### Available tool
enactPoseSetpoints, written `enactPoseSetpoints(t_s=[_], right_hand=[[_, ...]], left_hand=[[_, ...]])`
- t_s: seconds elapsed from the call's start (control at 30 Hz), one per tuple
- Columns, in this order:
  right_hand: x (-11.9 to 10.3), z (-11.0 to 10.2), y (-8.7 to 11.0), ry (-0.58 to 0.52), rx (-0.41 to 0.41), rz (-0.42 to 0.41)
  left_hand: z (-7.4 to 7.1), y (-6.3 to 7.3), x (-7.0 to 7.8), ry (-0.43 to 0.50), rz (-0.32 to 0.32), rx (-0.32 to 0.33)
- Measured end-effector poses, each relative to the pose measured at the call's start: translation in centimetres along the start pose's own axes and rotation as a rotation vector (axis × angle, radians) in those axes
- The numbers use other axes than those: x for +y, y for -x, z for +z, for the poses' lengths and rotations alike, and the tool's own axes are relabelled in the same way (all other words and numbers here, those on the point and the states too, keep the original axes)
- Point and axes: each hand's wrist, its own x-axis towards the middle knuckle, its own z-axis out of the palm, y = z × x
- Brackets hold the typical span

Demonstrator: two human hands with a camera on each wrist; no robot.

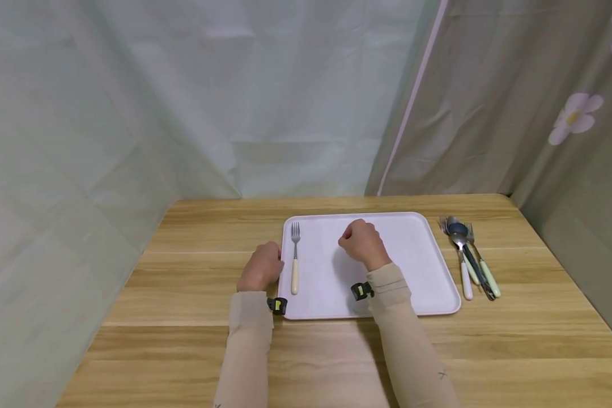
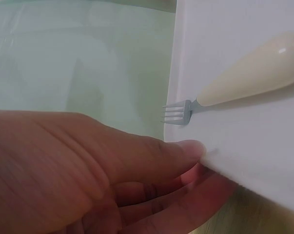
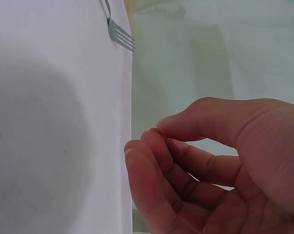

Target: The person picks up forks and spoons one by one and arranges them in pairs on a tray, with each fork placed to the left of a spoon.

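Note:
A white rectangular tray [image 1: 326,306] lies on the wooden table, with a fork [image 1: 294,266] with a cream handle along its left side, tines pointing away from me. At the tray's left edge, my left hand [image 1: 262,266] pinches the rim; the left wrist view has the thumb [image 2: 190,148] on top and the other fingers partly hidden beneath. My right hand [image 1: 363,243] hovers above the tray's middle and casts a shadow on it. Seen in the right wrist view, its fingers [image 3: 147,180] are curled, the thumb tip meets them, and nothing is held.
Right of the tray lies a loose pile of cutlery [image 1: 466,263], several forks and spoons with white, green and dark handles. The wooden table [image 1: 194,294] extends around the tray. Pale curtains [image 1: 296,102] hang behind and at both sides.

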Motion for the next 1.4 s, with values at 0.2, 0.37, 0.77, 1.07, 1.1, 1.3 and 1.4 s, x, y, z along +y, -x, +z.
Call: enactPoseSetpoints(t_s=[0.2,0.37,0.77,1.07,1.1,1.3,1.4], right_hand=[[0.5,-0.5,0.0,-0.021,-0.005,0.014],[0.9,-1.0,0.0,-0.051,-0.012,0.032],[2.1,-1.8,-0.3,-0.093,0.0,0.052],[3.1,-2.6,-0.1,-0.117,0.003,0.087],[3.2,-2.6,-0.1,-0.12,0.002,0.089],[3.8,-3.1,-0.2,-0.139,0.015,0.094],[4.2,-3.3,-0.2,-0.146,0.024,0.109]], left_hand=[[0.0,0.1,0.1,-0.002,-0.024,0.002],[-0.1,0.2,0.2,0.004,-0.043,-0.001],[-0.2,0.3,0.3,0.008,-0.042,-0.008],[-0.1,0.3,0.0,0.007,-0.036,-0.007],[-0.1,0.3,0.0,0.005,-0.031,-0.006],[-0.1,0.2,0.1,0.0,-0.026,-0.002],[-0.1,0.2,0.1,0.006,-0.031,-0.003]])
